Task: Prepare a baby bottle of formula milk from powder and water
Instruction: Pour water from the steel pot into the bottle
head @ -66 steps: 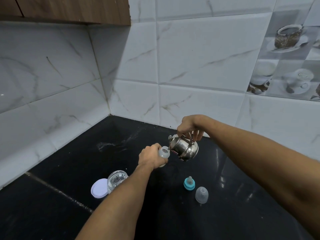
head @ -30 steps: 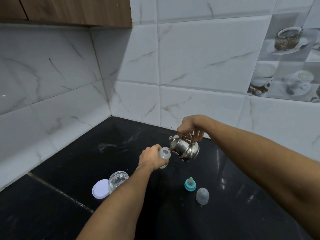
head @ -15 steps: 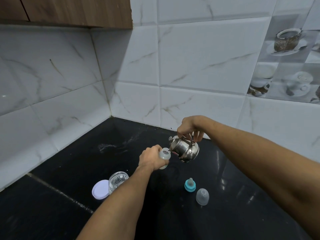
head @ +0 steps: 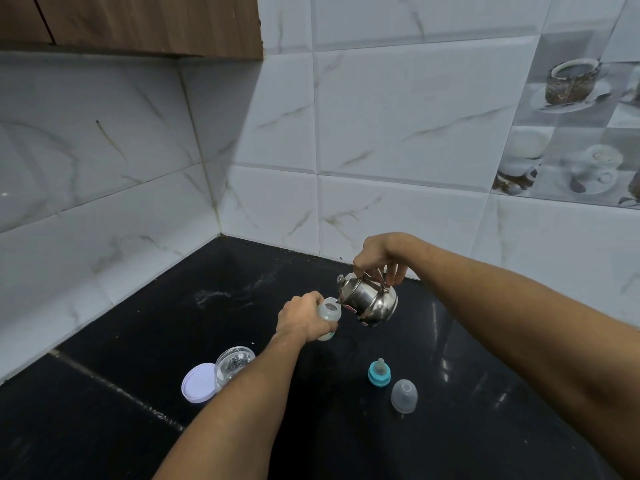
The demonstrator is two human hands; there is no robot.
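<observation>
While tilting the steel kettle (head: 372,301) from the right hand (head: 379,254), fingers (head: 393,271) hooked round its handle, keeping spout directly over upright bottle (head: 329,315) mouth, left hand (head: 303,320) fingers wrapping it.

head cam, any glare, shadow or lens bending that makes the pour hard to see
Head view: wide-angle bending bows the wall tiles and stretches both forearms; bright streaks glare off the black counter right of the steel kettle, which shows highlights; the cabinet shadows the corner; the bottle mouth is small and any water stream cannot be made out.
</observation>
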